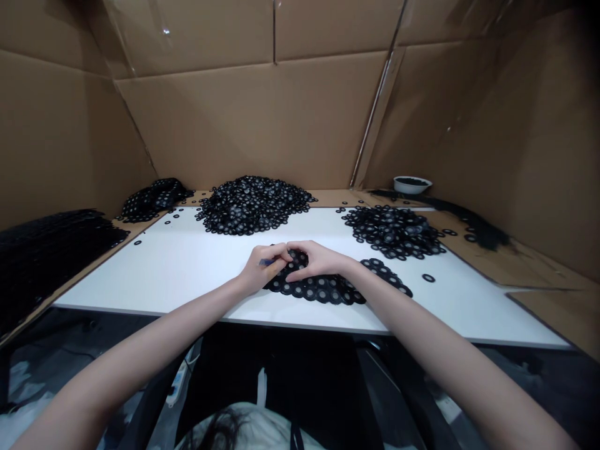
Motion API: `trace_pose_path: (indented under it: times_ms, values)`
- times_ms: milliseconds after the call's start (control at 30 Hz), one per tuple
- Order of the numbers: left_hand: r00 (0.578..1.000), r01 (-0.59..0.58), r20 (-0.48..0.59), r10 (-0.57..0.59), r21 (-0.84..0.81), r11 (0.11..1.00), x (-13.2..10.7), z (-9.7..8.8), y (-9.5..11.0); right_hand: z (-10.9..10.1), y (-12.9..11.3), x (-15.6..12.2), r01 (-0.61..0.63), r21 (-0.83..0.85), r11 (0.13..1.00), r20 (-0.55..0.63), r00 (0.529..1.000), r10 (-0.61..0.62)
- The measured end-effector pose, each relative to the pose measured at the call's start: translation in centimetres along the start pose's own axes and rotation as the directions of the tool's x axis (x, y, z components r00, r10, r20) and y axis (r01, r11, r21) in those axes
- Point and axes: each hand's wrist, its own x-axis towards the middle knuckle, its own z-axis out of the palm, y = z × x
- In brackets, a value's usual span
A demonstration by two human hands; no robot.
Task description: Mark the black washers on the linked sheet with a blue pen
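Observation:
On the white board lies a mat of joined black rings point(323, 294) with pale round centres, dark cord-like material between some of them. My left hand point(265, 265) is closed in a pinch at the mat's far left edge, and a small blue item point(266, 262) shows between its fingers; its exact kind is hidden. Curved over the same end, my right hand point(314, 259) grips the mat, thumb nearer me and fingertips touching the left fingers. My right forearm covers part of the mat.
A large heap of black rings point(253, 203) stands at the back, a smaller heap point(394, 228) at the right. Black strands point(51, 250) lie far left, beside a dark dotted bundle point(157, 197). A white bowl point(411, 184) sits back right. Cardboard walls point(253, 125) enclose the board.

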Motion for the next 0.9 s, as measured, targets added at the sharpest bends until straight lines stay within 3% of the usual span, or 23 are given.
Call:
trace_pose_path:
  times_ms: [267,900]
  values:
    - [1.0,0.007,-0.023,-0.007,0.007,1.0,-0.05,0.07,0.25,0.04,0.63,0.18,0.016,-0.013,1.0,-0.054,0.998,-0.017]
    - [0.997,0.034,-0.065,-0.036,-0.021,0.999,0.01,-0.11,-0.09,-0.26,0.38,0.22,0.035,0.037,0.999,0.003,0.999,-0.035]
